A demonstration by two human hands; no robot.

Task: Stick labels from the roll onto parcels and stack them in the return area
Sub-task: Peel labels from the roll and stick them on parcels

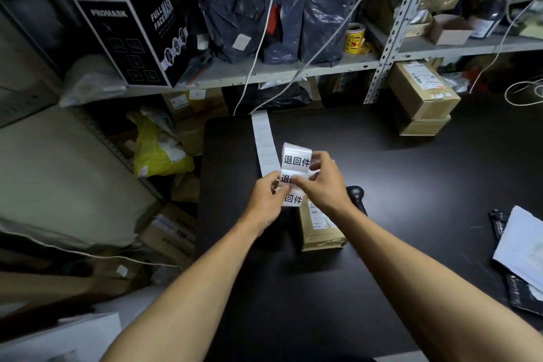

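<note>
- Both hands meet over the black table (pixel 396 185), working a strip of white labels (pixel 296 160) printed with bold black characters.
- The left hand (pixel 266 203) pinches the strip's near-left edge between thumb and fingers; the right hand (pixel 323 185) grips its right side, fingertips curled on a middle label as if lifting its corner.
- The strip runs lengthwise away from the person, and a bare backing tail (pixel 263 141) trails on toward the shelving at the table's far edge.
- A small brown parcel (pixel 321 229) stands on the table directly beneath the hands, slightly toward the person and under the right wrist, its long side pointing roughly at the person, a printed slip already on top.
- I'd judge the right hand nearer the parcel; a peeled label need only come straight down.
- Two stacked cartons (pixel 423 97) sit at the table's far right corner, well apart from the hands.
</note>
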